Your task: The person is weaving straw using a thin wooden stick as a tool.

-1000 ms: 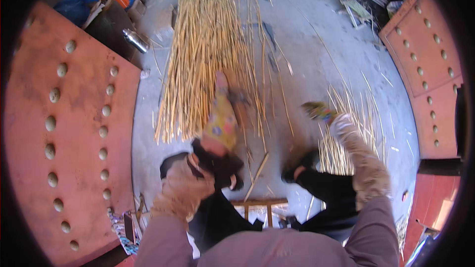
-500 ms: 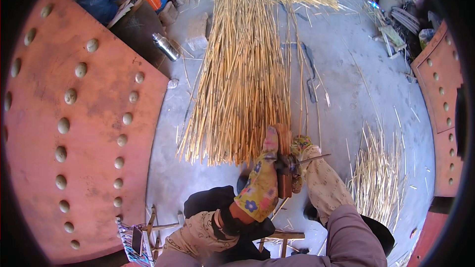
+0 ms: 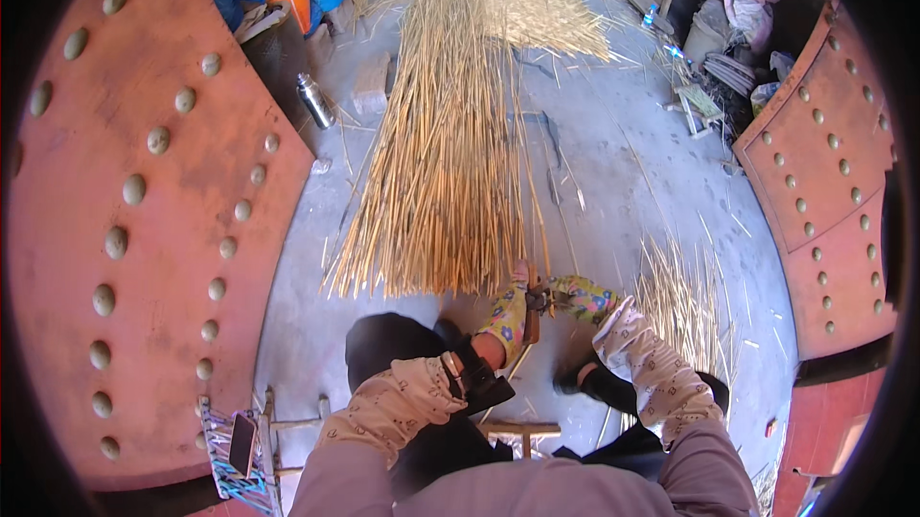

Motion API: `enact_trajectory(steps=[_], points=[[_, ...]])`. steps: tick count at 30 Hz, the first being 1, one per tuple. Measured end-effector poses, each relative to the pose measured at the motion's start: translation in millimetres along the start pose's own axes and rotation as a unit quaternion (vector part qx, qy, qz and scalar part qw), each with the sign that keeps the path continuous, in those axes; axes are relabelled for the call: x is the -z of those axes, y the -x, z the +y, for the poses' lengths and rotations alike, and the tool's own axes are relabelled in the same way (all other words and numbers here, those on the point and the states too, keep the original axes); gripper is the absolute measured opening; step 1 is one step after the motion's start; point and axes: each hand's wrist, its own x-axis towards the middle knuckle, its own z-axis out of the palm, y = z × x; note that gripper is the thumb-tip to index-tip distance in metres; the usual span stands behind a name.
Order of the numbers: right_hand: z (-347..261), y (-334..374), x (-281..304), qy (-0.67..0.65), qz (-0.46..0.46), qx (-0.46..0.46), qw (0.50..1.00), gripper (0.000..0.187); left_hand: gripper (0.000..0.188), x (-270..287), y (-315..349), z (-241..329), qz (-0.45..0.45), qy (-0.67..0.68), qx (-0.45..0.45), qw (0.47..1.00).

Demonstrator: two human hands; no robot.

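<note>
The brown wooden block-shaped tool with dark metal fittings (image 3: 533, 325) is held above the grey concrete floor (image 3: 613, 182), midway between its left and right edges and toward its near edge. The left hand (image 3: 508, 306), in a yellow floral glove, lies along the tool's left side and appears wrapped firmly round the wood. The right hand (image 3: 586, 297), in a matching glove, meets the metal fittings from the right; its fingers are hidden, so I cannot tell how far they curl or whether they grip anything.

The tool looks rigid and fairly weighty, best held by its wooden body, clear of the metal, which may have an edge. The smooth fabric could slide a little on the wood.

Just beyond the left hand, a broad layer of long golden-tan stalks (image 3: 441, 201) runs toward the floor's far edge. Each is probably light, stiff lengthwise, slick and liable to split; the aligned near ends offer the easiest hold. Paler thin stalks (image 3: 680, 297) lie nearer the floor's right edge.
</note>
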Motion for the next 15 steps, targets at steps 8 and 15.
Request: enact_trajectory(steps=[8,15], points=[[1.5,-15.6,-53.4,-0.146,0.129,0.059,0.979,0.027,0.057,-1.3,26.3,-108.0,-0.320,0.508,0.201,0.774],[-25.7,-67.7,-35.2,-0.252,0.202,0.080,0.943,0.030,0.055,5.1,113.7,-83.3,-0.142,0.392,0.067,0.906]])
